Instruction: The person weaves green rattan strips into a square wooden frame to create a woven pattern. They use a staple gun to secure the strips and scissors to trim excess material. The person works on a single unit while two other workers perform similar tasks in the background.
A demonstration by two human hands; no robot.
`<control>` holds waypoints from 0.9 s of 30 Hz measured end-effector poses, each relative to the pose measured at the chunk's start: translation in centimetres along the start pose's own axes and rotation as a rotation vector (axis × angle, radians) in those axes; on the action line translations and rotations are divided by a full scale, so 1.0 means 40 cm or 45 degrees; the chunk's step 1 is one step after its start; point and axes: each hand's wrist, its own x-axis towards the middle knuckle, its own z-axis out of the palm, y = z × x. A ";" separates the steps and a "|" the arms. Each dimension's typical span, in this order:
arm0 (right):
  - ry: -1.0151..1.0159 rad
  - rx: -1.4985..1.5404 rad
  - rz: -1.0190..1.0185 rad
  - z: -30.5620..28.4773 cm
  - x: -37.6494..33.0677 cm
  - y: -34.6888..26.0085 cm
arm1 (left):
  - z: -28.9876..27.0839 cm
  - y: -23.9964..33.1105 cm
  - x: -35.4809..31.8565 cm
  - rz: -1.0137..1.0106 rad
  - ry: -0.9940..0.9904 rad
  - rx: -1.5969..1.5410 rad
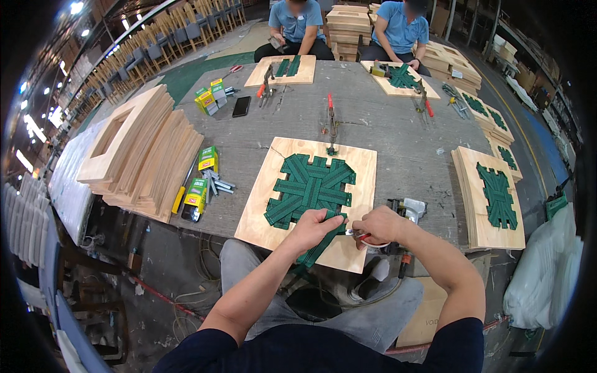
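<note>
Gripping a loose green webbing strap (320, 244), our left hand (314, 227) clenches it at the near edge of the plywood seat frame (292, 227), our landmark on the grey worktable (385, 133). Our right hand (378, 225) sits just right of that same edge, closed on red-handled scissors (360, 237) whose blades point at the strap. Woven green webbing (309, 186) fills the frame's middle, and a red-handled clamp (331, 127) stands at its far edge. Left of the frame lie green staple boxes (200, 186) and a stack of wooden frames (140, 152). Right of it we see a pneumatic stapler (407, 208) nearby and a pile of finished seat panels (491, 196) farther off. Beyond the frame, two people in blue shirts (398, 28) work across the table.
</note>
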 end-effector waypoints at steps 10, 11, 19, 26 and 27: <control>0.710 0.414 0.723 0.071 -0.138 -0.120 | -0.176 -0.042 -0.102 0.490 0.324 0.184; 0.830 0.475 0.983 0.082 -0.168 -0.117 | -0.212 -0.058 -0.126 0.509 0.446 0.174; 0.975 0.145 1.764 0.204 -0.463 0.048 | -0.354 -0.077 -0.065 0.632 0.731 0.717; 1.219 0.051 1.186 0.066 -0.261 0.128 | -0.414 -0.044 0.104 0.619 0.319 1.503; 1.176 0.163 1.123 0.030 -0.198 0.138 | -0.429 -0.061 0.120 0.584 0.261 1.621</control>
